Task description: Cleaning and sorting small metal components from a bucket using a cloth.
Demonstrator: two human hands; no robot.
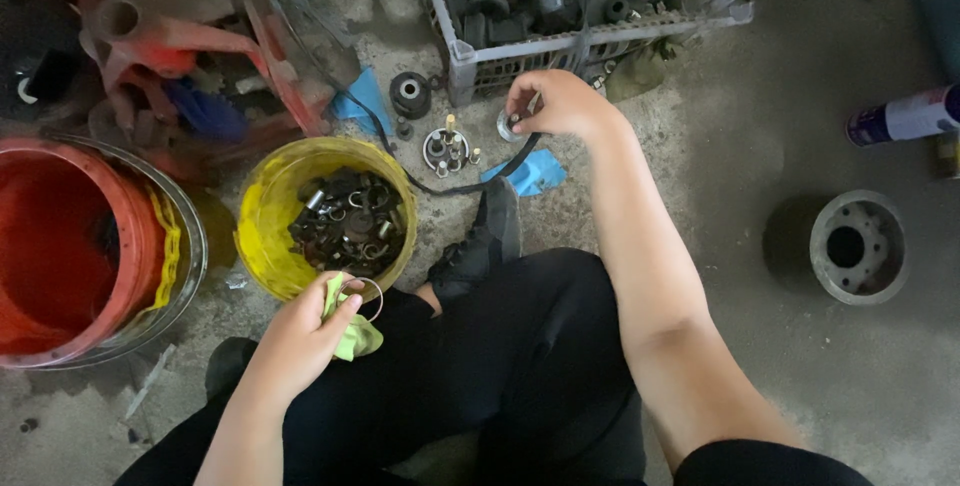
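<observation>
My left hand (pixel 305 331) holds a thin metal ring (pixel 364 294) together with a yellow-green cloth (pixel 352 331), just at the near rim of a yellow bucket (pixel 262 221) filled with several dark metal parts. My right hand (pixel 555 104) reaches forward to the floor and grips a small round metal part (pixel 510 126) beside the grey plastic crate (pixel 560 46). A small round hub with upright studs (pixel 446 149) lies on the floor left of that hand.
A red bucket (pixel 60 246) inside a metal rim stands at the left. The crate holds several dark machine parts. A grey metal drum (pixel 858 246) sits on the concrete at the right, a spray can (pixel 905 116) beyond it. Blue scraps and a black cable lie nearby.
</observation>
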